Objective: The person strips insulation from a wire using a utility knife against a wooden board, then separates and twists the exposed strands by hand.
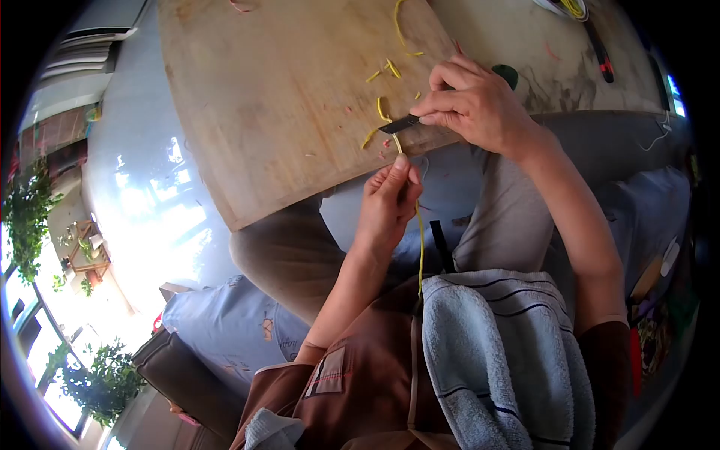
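My left hand (391, 196) pinches a thin yellow wire (421, 247) close to its end, just off the board's near edge. The wire hangs from that hand toward my lap, and its end above my fingertips looks paler. My right hand (480, 105) is closed on a black knife blade (400, 124), which lies across or touches that pale end; I cannot tell how firmly. Around the blade, short yellow scraps (391, 69) and a curled yellow piece (382, 109) rest on the wooden board (277, 112).
A dark green piece (506, 76) lies beside my right hand. At the upper right are a black and red tool (600, 52) and a yellow coil (574, 9). A longer yellow strand (399, 30) lies on the board. A light blue towel (480, 337) drapes over me.
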`<state>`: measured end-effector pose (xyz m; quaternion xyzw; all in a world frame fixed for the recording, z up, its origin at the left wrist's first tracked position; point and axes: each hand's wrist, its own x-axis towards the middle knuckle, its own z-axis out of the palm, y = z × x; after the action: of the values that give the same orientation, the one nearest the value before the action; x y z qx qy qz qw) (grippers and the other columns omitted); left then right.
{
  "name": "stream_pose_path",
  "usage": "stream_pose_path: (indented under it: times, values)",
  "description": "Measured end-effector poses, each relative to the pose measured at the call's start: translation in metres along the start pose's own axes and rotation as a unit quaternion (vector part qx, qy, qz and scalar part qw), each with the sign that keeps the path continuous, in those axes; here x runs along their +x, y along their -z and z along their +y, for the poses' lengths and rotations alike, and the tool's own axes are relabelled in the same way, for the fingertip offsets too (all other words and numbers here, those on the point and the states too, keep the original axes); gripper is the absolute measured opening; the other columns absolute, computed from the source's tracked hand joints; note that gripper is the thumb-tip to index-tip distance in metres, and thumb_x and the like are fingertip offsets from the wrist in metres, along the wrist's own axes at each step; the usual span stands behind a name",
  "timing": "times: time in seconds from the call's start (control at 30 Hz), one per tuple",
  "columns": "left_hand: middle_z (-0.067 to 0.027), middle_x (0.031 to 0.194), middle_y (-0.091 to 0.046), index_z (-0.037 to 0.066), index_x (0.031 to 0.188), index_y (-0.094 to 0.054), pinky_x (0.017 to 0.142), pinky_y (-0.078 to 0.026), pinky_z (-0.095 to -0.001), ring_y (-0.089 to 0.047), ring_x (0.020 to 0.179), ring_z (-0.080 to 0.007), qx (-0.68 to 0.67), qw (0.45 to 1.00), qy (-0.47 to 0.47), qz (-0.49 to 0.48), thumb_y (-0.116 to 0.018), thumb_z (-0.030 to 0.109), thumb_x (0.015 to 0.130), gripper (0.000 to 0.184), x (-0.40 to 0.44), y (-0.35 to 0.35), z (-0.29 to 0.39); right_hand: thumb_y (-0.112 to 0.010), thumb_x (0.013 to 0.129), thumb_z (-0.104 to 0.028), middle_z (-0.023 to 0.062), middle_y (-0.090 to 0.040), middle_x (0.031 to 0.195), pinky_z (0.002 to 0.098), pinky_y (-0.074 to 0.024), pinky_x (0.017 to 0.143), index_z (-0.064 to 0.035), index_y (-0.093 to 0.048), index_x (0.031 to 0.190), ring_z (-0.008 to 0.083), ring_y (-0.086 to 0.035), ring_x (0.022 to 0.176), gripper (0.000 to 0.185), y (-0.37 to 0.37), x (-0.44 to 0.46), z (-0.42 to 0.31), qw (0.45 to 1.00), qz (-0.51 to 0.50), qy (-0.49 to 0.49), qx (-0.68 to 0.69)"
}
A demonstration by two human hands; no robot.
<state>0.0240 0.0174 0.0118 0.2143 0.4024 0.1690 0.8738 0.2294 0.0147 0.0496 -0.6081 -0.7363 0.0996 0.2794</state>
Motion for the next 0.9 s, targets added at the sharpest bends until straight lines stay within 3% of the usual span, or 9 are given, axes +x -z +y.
stream_pose_path:
  times: [0.07,0.17,0.43,0.57,0.7,0.8,0.9]
  values:
    - [0.0011,0.056,-0.044,0.007,0.074,-0.054,0.044,-0.027,-0.0190,-0.035,0.047,-0.0059,0.000,1.000,0.013,-0.018,-0.047,0.030,0.093,0.031,-0.001,0.004,0.003,-0.069,0.069,-0.017,0.0010,-0.050,0.078,0.0346,-0.0440,0.080,-0.0141,-0.067,0.081,0.0180,-0.052,0.078,0.013,-0.002,0.002,0.003,1.000,-0.009,0.013,-0.002]
    - [0.0010,0.055,-0.044,0.006,0.074,-0.054,0.042,-0.027,-0.0193,-0.033,0.044,-0.0054,-0.001,0.999,0.029,-0.036,-0.046,0.030,0.093,0.032,-0.002,0.005,0.007,-0.069,0.069,-0.017,0.0018,-0.050,0.081,0.0357,-0.0431,0.083,-0.0140,-0.067,0.082,0.0196,-0.052,0.081,0.014,-0.005,0.003,0.006,1.000,-0.014,0.023,-0.007]
    - [0.0022,0.052,-0.042,0.008,0.074,-0.054,0.035,-0.018,-0.0184,-0.025,0.038,-0.0032,-0.022,0.999,0.024,-0.028,-0.044,0.030,0.094,0.032,0.000,-0.001,0.009,-0.065,0.067,-0.017,0.0006,-0.049,0.083,0.0341,-0.0434,0.076,-0.0215,-0.066,0.083,0.0187,-0.049,0.082,0.017,-0.020,-0.002,0.000,0.988,0.084,0.083,-0.104]
    - [0.0037,0.051,-0.040,0.008,0.073,-0.053,0.033,-0.014,-0.0188,-0.023,0.037,-0.0026,-0.041,0.999,0.010,-0.021,-0.045,0.031,0.094,0.031,-0.003,-0.004,0.008,-0.069,0.065,-0.018,0.0003,-0.050,0.081,0.0327,-0.0441,0.072,-0.0203,-0.066,0.084,0.0192,-0.049,0.081,0.019,-0.016,-0.002,-0.009,0.995,0.057,0.035,-0.073]
    - [0.0037,0.053,-0.041,0.009,0.075,-0.053,0.033,-0.014,-0.0187,-0.022,0.037,-0.0023,-0.056,0.998,0.002,-0.028,-0.045,0.030,0.093,0.029,-0.004,-0.003,0.005,-0.071,0.065,-0.017,0.0002,-0.050,0.080,0.0324,-0.0440,0.071,-0.0198,-0.067,0.082,0.0199,-0.049,0.079,0.017,-0.014,0.001,-0.023,0.985,0.108,0.064,-0.122]
    - [0.0034,0.056,-0.043,0.009,0.077,-0.053,0.034,-0.014,-0.0187,-0.022,0.038,-0.0021,-0.058,0.998,0.000,-0.039,-0.045,0.030,0.093,0.028,-0.003,-0.002,0.006,-0.068,0.071,-0.021,0.0010,-0.052,0.077,0.0330,-0.0447,0.067,-0.0194,-0.068,0.081,0.0202,-0.052,0.077,0.010,-0.017,-0.004,-0.025,0.991,0.104,0.005,-0.083]
    - [0.0032,0.058,-0.043,0.009,0.078,-0.053,0.034,-0.015,-0.0190,-0.021,0.038,-0.0021,-0.061,0.997,-0.002,-0.037,-0.045,0.030,0.093,0.027,-0.003,-0.003,0.004,-0.063,0.077,-0.028,0.0025,-0.054,0.075,0.0338,-0.0453,0.064,-0.0191,-0.068,0.083,0.0207,-0.056,0.074,0.011,0.001,0.003,-0.033,0.986,-0.032,-0.163,0.003]
